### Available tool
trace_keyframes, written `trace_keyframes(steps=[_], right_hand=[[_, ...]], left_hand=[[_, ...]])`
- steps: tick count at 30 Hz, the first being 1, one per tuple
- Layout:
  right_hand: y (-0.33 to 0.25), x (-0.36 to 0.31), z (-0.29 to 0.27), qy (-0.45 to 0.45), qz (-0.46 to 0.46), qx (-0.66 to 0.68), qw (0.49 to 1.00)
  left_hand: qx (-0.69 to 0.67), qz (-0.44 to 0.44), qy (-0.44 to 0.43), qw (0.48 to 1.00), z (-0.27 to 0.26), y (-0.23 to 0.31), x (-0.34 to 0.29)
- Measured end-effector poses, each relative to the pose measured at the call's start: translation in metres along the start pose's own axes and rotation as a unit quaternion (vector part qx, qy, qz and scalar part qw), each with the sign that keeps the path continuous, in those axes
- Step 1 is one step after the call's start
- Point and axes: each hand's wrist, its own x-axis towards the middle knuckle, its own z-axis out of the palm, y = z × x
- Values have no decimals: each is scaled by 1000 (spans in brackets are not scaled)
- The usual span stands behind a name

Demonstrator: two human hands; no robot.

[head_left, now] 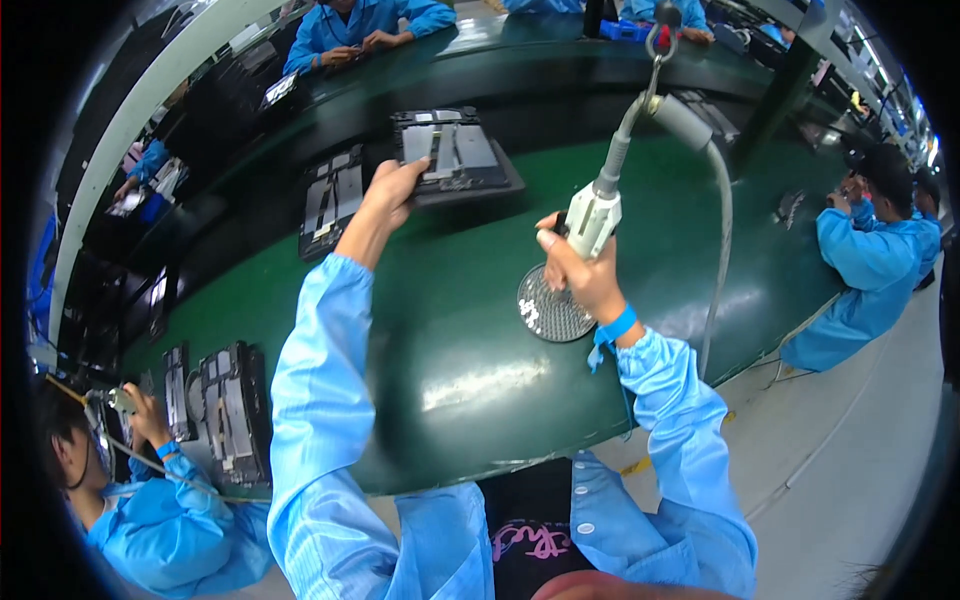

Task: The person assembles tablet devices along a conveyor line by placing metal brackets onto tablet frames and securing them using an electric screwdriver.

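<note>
My left hand [392,190] pinches the near left corner of an opened tablet [462,158] at the far middle of the bench. Its battery and inner parts face up, and a dark slab shows beneath it. Just left of that hand lies another opened tablet [332,200]. My right hand [588,272] is closed around a white electric screwdriver [595,222], whose grey cable runs up from its top. Under this hand sits a round, dimpled tray [570,322] with small bright pieces at its left side. The screwdriver's tip is hidden behind my fingers.
The green bench top [480,390] curves around me. The screwdriver cable [726,230] hangs from a hook and loops down at the right. More opened tablets [232,410] lie at the near left, beside a co-worker [180,530]. Another person [870,250] works at the right.
</note>
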Motion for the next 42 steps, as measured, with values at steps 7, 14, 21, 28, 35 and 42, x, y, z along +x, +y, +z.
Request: trace_keyframes(steps=[7, 14, 21, 28, 35, 42], right_hand=[[2, 0, -2, -13, -19, 8, 1000], [2, -1, 7, -48, -48, 7, 998], [3, -7, 6, -32, -27, -11, 999], [-1, -10, 13, -14, -22, 8, 1000], [0, -12, 12, -11, -18, 12, 1000], [-3, -13, 15, -11, -29, 4, 1000]], left_hand=[[61, -1, 58, 996, -70, -49, -168], [275, 34, 129, 952, -83, -104, -281], [451, 87, 147, 876, -54, -136, -326], [617, 227, 81, 749, -46, -145, -361], [612, 231, 98, 750, -36, -156, -372], [600, 249, 129, 749, -32, -171, -376]])
